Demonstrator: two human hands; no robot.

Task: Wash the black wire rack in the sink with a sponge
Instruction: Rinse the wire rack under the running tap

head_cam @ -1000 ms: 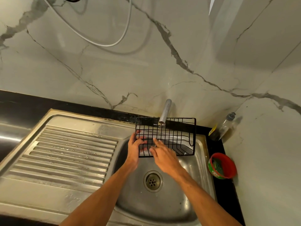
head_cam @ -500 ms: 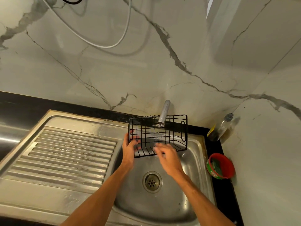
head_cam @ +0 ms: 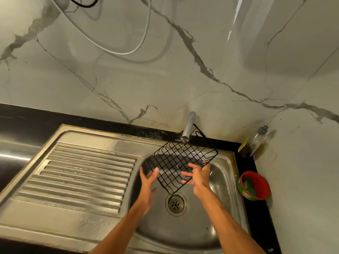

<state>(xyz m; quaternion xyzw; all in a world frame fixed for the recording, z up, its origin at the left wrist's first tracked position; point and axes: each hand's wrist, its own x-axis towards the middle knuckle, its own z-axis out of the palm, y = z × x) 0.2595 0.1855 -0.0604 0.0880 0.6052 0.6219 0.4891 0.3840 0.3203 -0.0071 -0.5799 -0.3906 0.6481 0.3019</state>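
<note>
Hanging room: sink (head_cam: 226,167) basin lies bare around the drain (head_cam: 176,204); ribbed drainboard (head_cam: 82,176) on the left.
Around: tap (head_cam: 189,128) pours onto the rack's upper corner; bottle (head_cam: 257,139) and red tub (head_cam: 255,186) sit on the right ledge.
Rack: black wire rack (head_cam: 180,162) tilts cornerwise over the basin.
Left hand (head_cam: 148,180): fingers spread, touching the lower left edge.
Right hand (head_cam: 199,176): fingers loosely splayed against the lower right edge; firm grip, cannot tell.
</note>
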